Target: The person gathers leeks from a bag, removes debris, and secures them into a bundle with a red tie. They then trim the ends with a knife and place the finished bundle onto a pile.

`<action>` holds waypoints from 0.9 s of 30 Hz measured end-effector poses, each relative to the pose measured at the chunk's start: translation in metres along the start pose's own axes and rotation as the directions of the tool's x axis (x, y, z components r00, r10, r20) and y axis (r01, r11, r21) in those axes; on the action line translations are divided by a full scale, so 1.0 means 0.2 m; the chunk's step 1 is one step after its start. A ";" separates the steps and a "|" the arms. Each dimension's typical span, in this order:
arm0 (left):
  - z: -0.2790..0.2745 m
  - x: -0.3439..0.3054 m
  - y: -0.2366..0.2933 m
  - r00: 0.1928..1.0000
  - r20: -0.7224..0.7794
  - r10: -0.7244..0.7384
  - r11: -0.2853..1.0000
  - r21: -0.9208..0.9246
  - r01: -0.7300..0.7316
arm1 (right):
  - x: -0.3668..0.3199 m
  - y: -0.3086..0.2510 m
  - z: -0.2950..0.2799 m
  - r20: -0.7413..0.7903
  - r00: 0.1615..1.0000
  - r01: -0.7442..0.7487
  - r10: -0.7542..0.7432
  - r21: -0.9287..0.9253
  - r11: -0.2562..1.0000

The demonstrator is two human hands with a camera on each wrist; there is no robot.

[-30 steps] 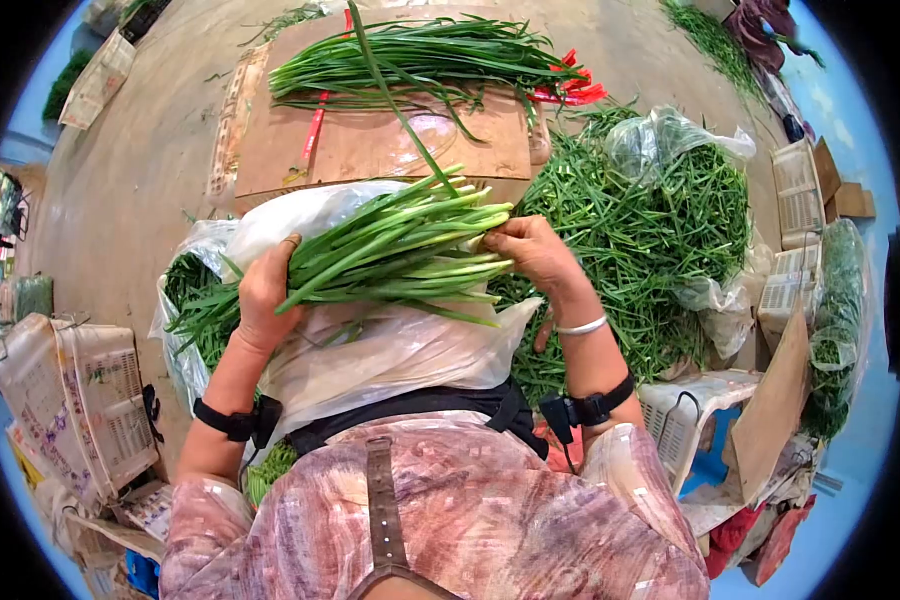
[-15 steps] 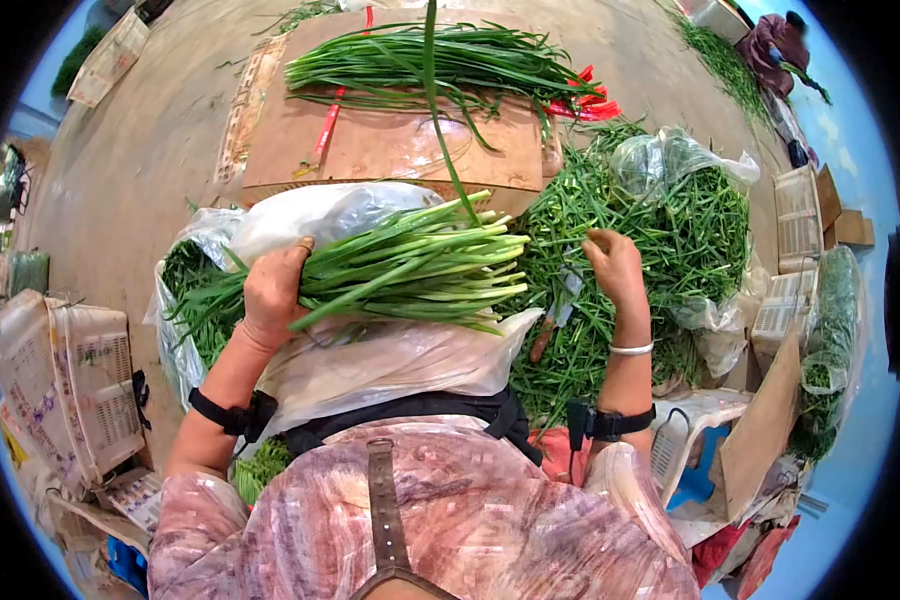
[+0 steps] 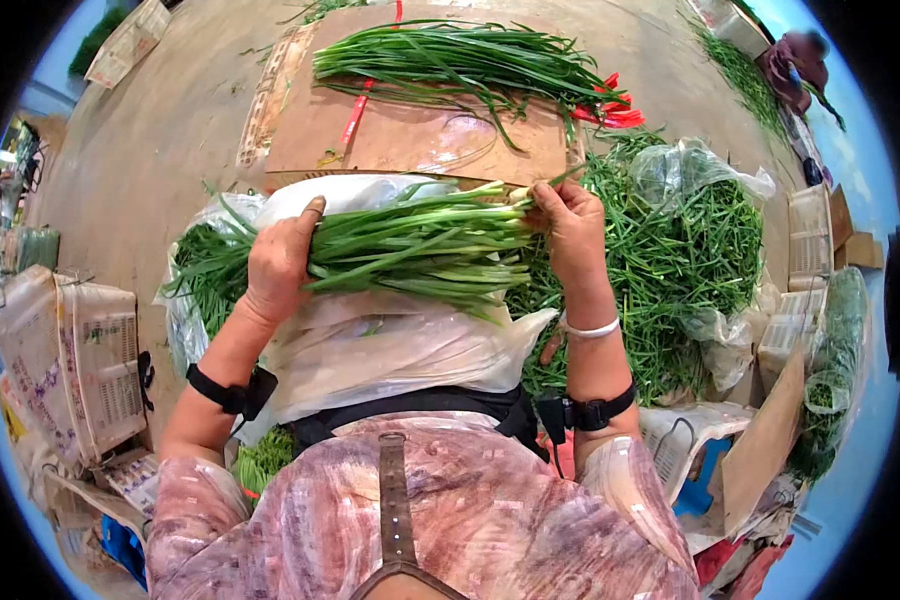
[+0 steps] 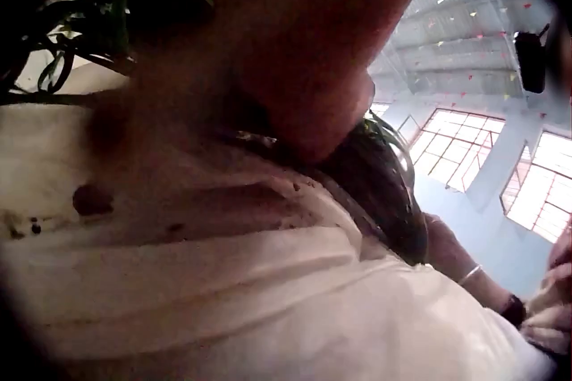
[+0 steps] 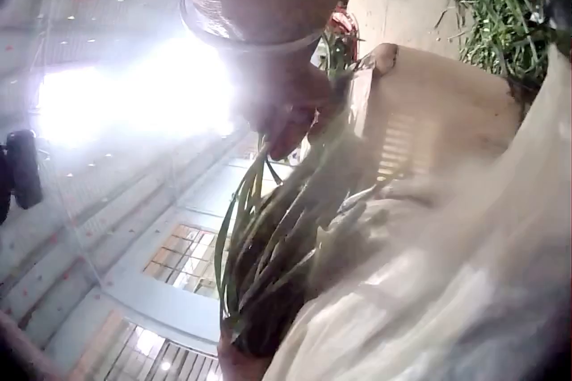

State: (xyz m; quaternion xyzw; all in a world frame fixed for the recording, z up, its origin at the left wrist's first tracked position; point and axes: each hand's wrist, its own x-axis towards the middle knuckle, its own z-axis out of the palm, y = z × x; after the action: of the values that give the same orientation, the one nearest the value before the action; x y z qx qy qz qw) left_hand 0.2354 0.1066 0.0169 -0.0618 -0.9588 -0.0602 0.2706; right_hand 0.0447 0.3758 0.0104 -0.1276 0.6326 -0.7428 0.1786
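A bundle of long green stalks (image 3: 420,245) lies across the plastic-covered lap, pale ends to the right. My left hand (image 3: 282,262) grips it near its leafy side, thumb on top; the fingers underneath are hidden. At the pale ends, my right hand (image 3: 572,228) pinches a stalk between thumb and fingertips. In the right wrist view the right hand (image 5: 290,104) is dark above the stalks (image 5: 277,247). The left hand (image 4: 295,68) is blurred and close in the left wrist view.
Ahead stands a board-topped stand (image 3: 420,140) bearing another green bunch (image 3: 460,62) and red ties (image 3: 615,108). A large heap of loose greens (image 3: 670,260) lies at the right. Crates (image 3: 105,350) stand at the left. Another person (image 3: 795,70) is at the far right.
My right hand left the pale ends, moved right over the heap, then came back to them and pinches a stalk. The long stalk sticking up over the bundle is gone from there. My left hand keeps its grip.
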 end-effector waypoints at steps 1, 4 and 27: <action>0.02 -0.01 -0.01 0.999 0.032 -0.024 1.000 -0.005 0.024 | 0.00 0.03 -0.04 -0.029 0.997 -0.069 0.074 0.153 0.986; 0.04 -0.03 -0.01 0.997 0.060 -0.046 0.999 -0.019 0.047 | 0.00 0.08 -0.15 -0.154 0.974 -0.089 0.168 0.422 0.902; 0.02 0.03 -0.03 0.983 0.174 -0.062 0.983 -0.157 0.090 | 0.06 0.03 0.12 0.114 0.993 0.098 -0.026 -0.692 0.715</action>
State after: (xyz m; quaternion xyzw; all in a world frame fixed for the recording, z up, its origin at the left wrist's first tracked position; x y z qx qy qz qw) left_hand 0.2277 0.1011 0.0151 -0.0519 -0.9717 -0.1441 0.1800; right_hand 0.0451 0.3480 0.0084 -0.2421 0.8514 -0.4488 0.1225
